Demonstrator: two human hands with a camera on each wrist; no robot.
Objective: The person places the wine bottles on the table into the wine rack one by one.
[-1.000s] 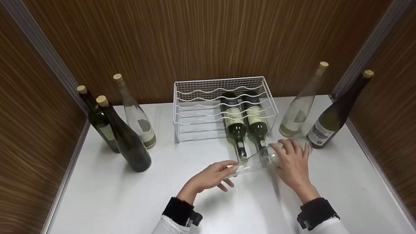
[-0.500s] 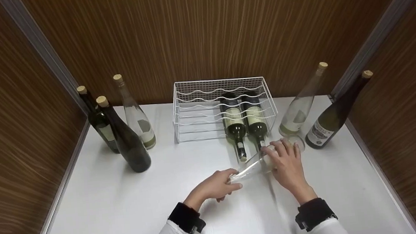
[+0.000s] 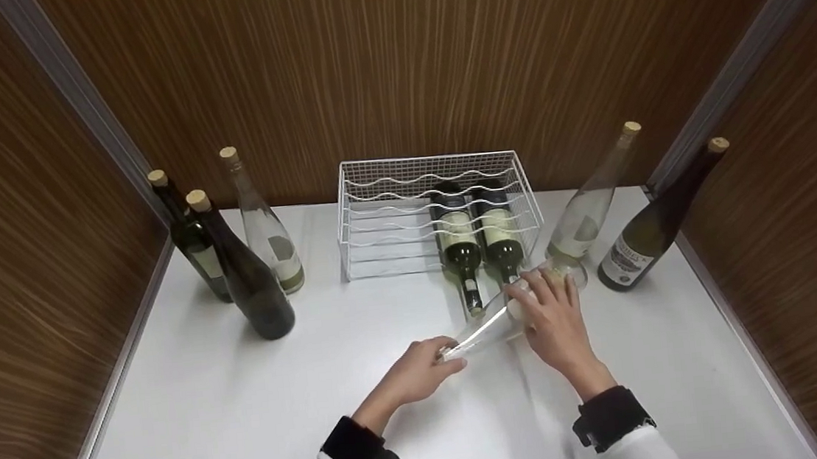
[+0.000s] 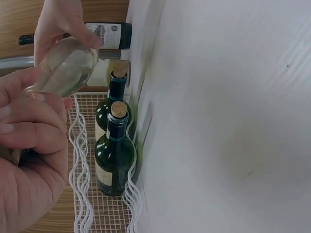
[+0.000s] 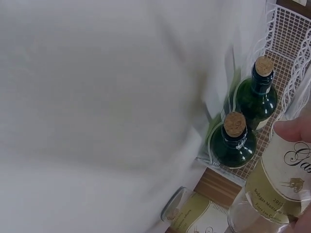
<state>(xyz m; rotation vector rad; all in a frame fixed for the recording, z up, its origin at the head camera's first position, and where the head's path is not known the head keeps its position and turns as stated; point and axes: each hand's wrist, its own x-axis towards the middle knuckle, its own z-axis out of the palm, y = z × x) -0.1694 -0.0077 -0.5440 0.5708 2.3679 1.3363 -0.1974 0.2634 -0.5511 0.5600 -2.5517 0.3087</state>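
A clear glass wine bottle [image 3: 489, 324] is held tilted above the white table [image 3: 248, 421], base toward the right. My left hand [image 3: 414, 375] grips its neck; in the left wrist view the fingers [image 4: 41, 124] curl round it. My right hand [image 3: 556, 331] holds the body near the base, where a cream and gold label [image 5: 272, 184] shows in the right wrist view. Just behind, a white wire rack [image 3: 387, 240] bears two dark green bottles on their sides, a left one [image 3: 458, 234] and a right one [image 3: 499, 230], corked necks toward me.
On the left stand two dark bottles, one behind [image 3: 195, 241] and one nearer [image 3: 251, 287], with a clear corked bottle [image 3: 273, 241]. At the right are a clear bottle [image 3: 585, 218] and a dark labelled bottle [image 3: 646, 238]. Wood-grain panels [image 3: 401, 60] enclose the table.
Both hands have shifted left with the clear bottle, its neck end dropping toward me. My left fingers, straighter before, have closed round the neck.
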